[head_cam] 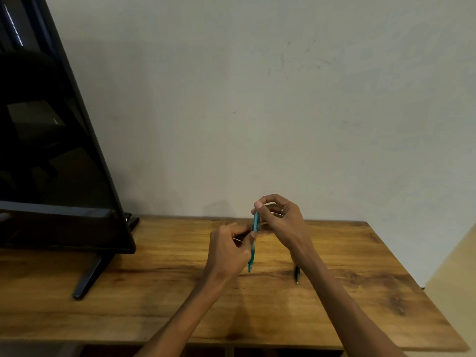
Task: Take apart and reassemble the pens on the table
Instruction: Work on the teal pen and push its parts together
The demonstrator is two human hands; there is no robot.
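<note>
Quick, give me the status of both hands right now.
Left hand: closed on the lower part of the teal pen.
Right hand: closed, pinching the top end of the same pen.

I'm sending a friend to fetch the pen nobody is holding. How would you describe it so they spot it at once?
Start at the wooden table against the pale wall, right of the black TV. Just left of the person's right forearm lies a short dark pen, flat on the wood. Unlike the teal pen, held upright between the left hand and the right hand, it is black and untouched.
</note>
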